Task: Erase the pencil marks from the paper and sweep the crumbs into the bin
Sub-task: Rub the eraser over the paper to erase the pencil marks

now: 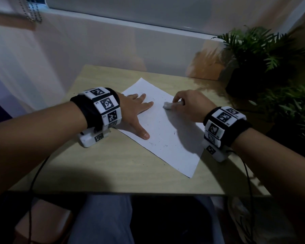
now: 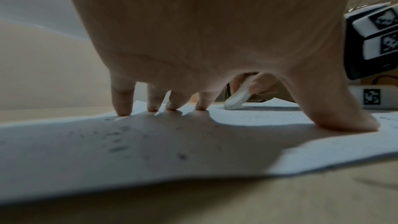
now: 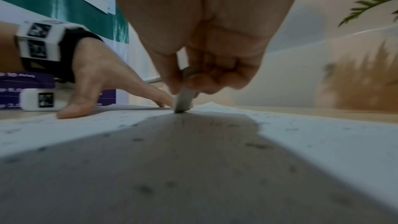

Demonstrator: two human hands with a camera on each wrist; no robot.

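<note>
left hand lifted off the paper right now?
No. In the left wrist view the left hand has its fingertips and thumb planted on the paper, holding it down.

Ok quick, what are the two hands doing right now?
Left hand: open, fingers spread flat, pressing down on the paper.
Right hand: closed, pinching the white eraser with its tip on the paper.

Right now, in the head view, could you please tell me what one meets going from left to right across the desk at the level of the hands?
Left wristband → left hand, flat on the paper → eraser → right hand pinching it → right wristband → potted plant.
</note>
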